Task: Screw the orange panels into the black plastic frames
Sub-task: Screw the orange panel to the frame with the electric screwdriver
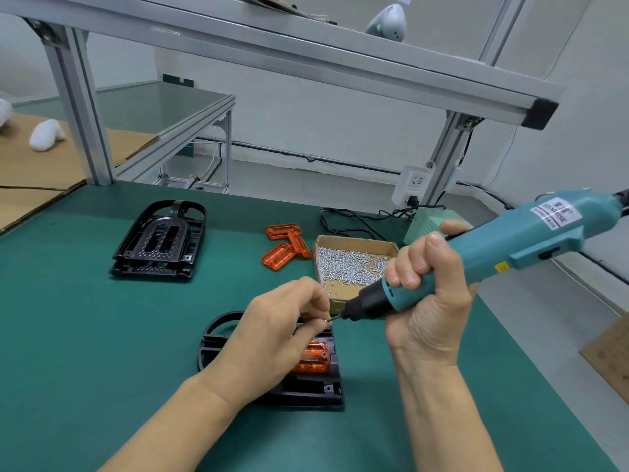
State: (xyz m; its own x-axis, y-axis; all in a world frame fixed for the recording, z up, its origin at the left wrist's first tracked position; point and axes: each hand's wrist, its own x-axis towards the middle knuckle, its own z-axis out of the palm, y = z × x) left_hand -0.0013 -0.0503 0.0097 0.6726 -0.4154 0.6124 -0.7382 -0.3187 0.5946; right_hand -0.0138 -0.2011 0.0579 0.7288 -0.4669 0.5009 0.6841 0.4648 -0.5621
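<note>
The right hand [432,291] has its grip wrapped tight around a teal electric screwdriver [483,247]. The tool tilts down to the left, and its black tip points at the left hand [279,328].

The left hand has its finger and thumb pinched together on a small screw [327,320], right at the tip of the tool's bit. The screw is tiny, so it is hard to say if it sits on the bit or just touches it.

Under the left hand, a black plastic frame [313,386] lies flat on the green tabletop [85,352]. An orange panel [311,361] sits inside this frame, partly hidden by the hand.

Behind the hands is a cardboard box [354,240] full of little silver screws [350,262]. Just left of the box lie more loose orange panels [284,247] in a small pile. Farther left, well apart from the hands, a stack of black frames [160,243] rests on the tabletop.

A black cord [350,221] curls behind the box, near a white wall socket [413,185] on a metal post.
</note>
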